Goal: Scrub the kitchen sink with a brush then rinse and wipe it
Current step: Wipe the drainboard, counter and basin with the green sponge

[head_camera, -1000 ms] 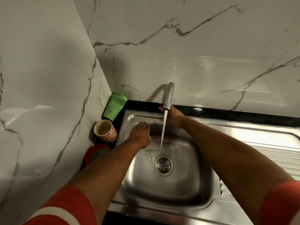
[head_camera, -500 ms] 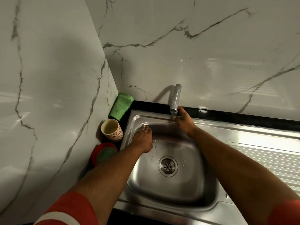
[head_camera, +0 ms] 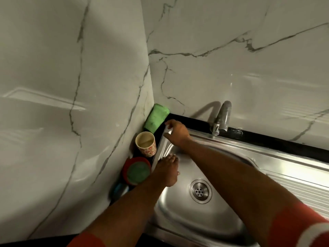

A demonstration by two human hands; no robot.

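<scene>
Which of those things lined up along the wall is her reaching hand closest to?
The green cloth in the corner. The right hand almost touches it; the floral cup and red-rimmed tub sit nearer the viewer.

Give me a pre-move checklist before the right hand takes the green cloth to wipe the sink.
1. Tap off, no stream showing: ok.
2. Right hand empty, open, close to the green cloth, not yet gripping it: ok.
3. Left hand flat on the sink's left wall, holding nothing: ok.
4. Basin clear around the drain: ok.
5. Patterned cup stands right below the cloth, could be knocked: not ok.
6. Soap residue rinsed off: cannot tell.
</scene>
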